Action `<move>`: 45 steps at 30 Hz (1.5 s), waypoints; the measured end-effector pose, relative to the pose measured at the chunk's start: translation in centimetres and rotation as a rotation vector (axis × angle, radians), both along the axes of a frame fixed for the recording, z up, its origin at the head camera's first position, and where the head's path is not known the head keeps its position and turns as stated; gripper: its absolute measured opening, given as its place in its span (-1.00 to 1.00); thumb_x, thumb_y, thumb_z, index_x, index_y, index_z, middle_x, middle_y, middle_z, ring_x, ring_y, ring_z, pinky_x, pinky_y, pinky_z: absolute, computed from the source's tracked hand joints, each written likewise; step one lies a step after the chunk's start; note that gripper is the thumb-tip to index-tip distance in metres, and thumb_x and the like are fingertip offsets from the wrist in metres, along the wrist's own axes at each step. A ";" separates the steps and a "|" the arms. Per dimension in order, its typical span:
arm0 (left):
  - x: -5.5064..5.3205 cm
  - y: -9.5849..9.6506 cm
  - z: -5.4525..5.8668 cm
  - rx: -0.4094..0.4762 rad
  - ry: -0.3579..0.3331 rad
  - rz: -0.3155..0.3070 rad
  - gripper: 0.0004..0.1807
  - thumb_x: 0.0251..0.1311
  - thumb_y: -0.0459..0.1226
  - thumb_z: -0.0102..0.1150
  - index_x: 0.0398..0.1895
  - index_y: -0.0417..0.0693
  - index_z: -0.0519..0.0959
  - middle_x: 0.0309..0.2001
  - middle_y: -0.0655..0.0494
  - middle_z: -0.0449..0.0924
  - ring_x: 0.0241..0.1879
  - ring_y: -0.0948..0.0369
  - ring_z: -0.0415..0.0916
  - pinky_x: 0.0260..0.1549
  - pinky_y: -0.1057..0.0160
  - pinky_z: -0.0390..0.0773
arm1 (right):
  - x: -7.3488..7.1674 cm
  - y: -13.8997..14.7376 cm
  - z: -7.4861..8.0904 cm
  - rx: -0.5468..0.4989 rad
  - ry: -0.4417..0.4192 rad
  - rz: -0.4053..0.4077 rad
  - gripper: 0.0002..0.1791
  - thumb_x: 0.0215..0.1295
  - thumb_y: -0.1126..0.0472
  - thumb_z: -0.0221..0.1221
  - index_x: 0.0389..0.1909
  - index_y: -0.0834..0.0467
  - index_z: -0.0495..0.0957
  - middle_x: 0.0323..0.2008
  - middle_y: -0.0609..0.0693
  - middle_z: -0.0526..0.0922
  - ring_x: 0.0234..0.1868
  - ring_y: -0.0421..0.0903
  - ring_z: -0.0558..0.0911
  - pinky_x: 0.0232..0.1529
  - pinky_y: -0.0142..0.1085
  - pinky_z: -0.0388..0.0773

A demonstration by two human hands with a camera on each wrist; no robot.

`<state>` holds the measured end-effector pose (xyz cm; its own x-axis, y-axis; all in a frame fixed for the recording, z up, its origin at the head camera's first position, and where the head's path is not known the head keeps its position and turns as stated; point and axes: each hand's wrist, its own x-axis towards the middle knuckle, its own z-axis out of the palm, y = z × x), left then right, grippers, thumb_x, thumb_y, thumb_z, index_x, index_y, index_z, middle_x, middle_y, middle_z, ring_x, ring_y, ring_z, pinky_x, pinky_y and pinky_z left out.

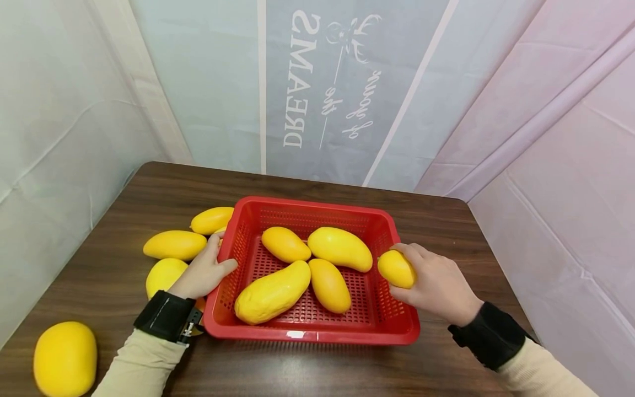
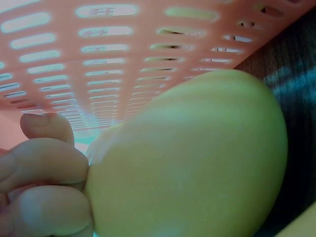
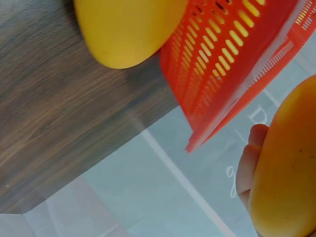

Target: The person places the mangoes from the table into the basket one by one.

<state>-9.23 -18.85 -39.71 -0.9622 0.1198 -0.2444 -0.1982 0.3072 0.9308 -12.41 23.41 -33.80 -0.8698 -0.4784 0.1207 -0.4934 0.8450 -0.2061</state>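
A red perforated plastic basket sits mid-table with several yellow fruits in it: smooth mangoes and a longer, lumpy one. My left hand grips the basket's left rim, thumb over the inner side and fingers outside. In the left wrist view, curled fingers lie by the slotted wall, right against a big yellow fruit. My right hand holds a mango over the right rim; in the right wrist view fingertips show behind the held mango.
Left of the basket lie several more yellow fruits, among them a mango and a rounder one. A large blocky yellow fruit stands at the near left. The dark wooden table is bordered by hanging cloth at the back.
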 end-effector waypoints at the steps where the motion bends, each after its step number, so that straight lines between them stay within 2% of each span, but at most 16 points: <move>1: 0.0 0.0 0.0 -0.001 0.001 -0.001 -0.20 0.34 -0.39 -0.04 0.53 -0.08 -0.20 0.28 -0.43 0.27 -0.05 -0.14 0.66 -0.26 -0.07 0.74 | 0.0 -0.2 0.0 0.003 0.004 0.007 -0.34 -0.10 0.03 0.45 0.08 0.10 0.47 -0.17 0.03 0.64 -0.43 -0.21 0.52 -0.47 -0.38 0.50; 17: 0.0 0.0 0.0 0.002 0.002 -0.002 -0.21 0.34 -0.39 -0.04 0.52 -0.07 -0.19 0.29 -0.43 0.27 -0.03 -0.16 0.65 -0.26 -0.07 0.74 | -0.2 -3.0 0.2 -0.005 0.064 0.137 -0.36 -0.11 0.01 0.43 0.06 0.09 0.50 -0.16 -0.04 0.64 -0.39 -0.24 0.52 -0.44 -0.38 0.50; 28: 0.0 0.1 0.1 -0.003 0.006 -0.004 -0.21 0.34 -0.39 -0.04 0.52 -0.08 -0.19 0.29 -0.43 0.27 -0.03 -0.16 0.65 -0.25 -0.07 0.73 | -0.6 -5.4 0.3 0.011 0.100 0.203 -0.28 -0.14 -0.07 0.44 0.09 0.11 0.50 -0.14 -0.04 0.64 -0.39 -0.21 0.54 -0.42 -0.38 0.53; 38: 0.0 0.0 0.0 0.016 0.009 -0.009 -0.22 0.34 -0.40 -0.05 0.52 -0.09 -0.18 0.30 -0.43 0.27 -0.03 -0.16 0.65 -0.24 -0.06 0.74 | -1.0 -7.0 0.7 0.025 0.079 0.263 -0.31 -0.11 -0.08 0.40 0.10 0.09 0.49 -0.21 -0.07 0.63 -0.36 -0.24 0.52 -0.40 -0.40 0.52; 45: 0.0 0.0 0.1 0.020 0.008 -0.004 -0.22 0.34 -0.40 -0.05 0.51 -0.08 -0.18 0.29 -0.43 0.27 -0.04 -0.15 0.66 -0.26 -0.06 0.74 | -1.2 -8.2 0.6 0.024 0.064 0.280 -0.30 -0.08 -0.07 0.40 0.13 0.09 0.48 -0.18 -0.05 0.64 -0.36 -0.20 0.54 -0.37 -0.37 0.53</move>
